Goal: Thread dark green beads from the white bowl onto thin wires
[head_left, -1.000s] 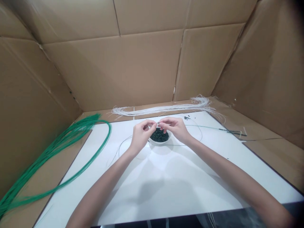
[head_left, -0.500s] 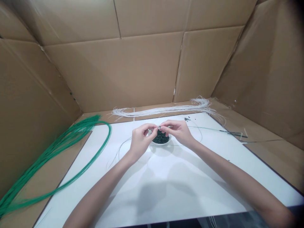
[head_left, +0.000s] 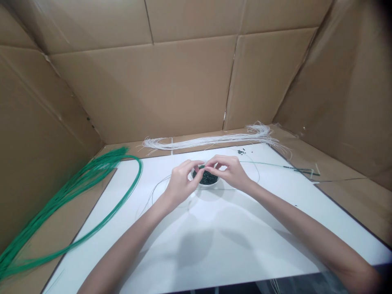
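Observation:
My left hand (head_left: pixel 183 183) and my right hand (head_left: pixel 228 171) hover just above a small white bowl (head_left: pixel 208 185) heaped with dark green beads (head_left: pixel 207 177). Their fingertips nearly meet over the bowl, pinching a thin green strand (head_left: pixel 263 164) that runs off to the right. Several dark beads sit on its far end. The pinched tip is tiny, and my fingers partly hide it. A fine pale wire (head_left: pixel 157 188) curves across the board under my left hand.
A white board (head_left: pixel 214 245) lies under everything, with a few loose beads (head_left: pixel 241 152) at its back edge. A long bundle of white cords (head_left: pixel 211 142) lies behind it. A bundle of green cords (head_left: pixel 92 175) lies to the left. Cardboard walls (head_left: pixel 137 90) surround the area.
My hands have drawn slightly closer together and lower over the bowl, and the left hand has turned inward. The strand's tip stays pinched between them.

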`<state>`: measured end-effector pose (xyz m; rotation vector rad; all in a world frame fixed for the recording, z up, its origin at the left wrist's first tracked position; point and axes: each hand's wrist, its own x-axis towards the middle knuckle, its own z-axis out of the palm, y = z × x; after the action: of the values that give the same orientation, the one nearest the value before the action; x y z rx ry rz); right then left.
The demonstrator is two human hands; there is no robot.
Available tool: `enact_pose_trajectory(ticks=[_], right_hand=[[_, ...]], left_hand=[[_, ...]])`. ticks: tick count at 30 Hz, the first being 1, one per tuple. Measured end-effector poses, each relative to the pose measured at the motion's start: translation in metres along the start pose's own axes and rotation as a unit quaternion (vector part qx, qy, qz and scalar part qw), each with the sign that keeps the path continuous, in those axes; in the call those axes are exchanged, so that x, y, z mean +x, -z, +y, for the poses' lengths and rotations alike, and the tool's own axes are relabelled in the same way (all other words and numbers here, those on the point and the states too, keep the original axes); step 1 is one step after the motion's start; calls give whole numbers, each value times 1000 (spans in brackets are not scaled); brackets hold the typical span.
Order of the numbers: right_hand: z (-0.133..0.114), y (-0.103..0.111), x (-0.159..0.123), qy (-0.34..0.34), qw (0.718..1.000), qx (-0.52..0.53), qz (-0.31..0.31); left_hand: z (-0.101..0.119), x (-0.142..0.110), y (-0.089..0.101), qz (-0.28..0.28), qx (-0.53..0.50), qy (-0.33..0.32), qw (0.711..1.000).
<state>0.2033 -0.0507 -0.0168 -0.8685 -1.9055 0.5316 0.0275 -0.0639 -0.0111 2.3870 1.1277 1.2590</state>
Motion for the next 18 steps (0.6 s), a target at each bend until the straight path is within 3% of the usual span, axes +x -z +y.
enact_pose_trajectory(ticks=[10, 14, 18], right_hand=[[7, -1, 4, -51, 996, -15, -70], [22, -2, 8, -102, 991, -22, -88], [40, -6, 11, -137, 957, -144, -211]], left_hand=[[-22, 4, -4, -64, -45, 57, 995], [-31, 11, -10, -57, -53, 134, 988], [-50, 16, -19, -57, -79, 198, 975]])
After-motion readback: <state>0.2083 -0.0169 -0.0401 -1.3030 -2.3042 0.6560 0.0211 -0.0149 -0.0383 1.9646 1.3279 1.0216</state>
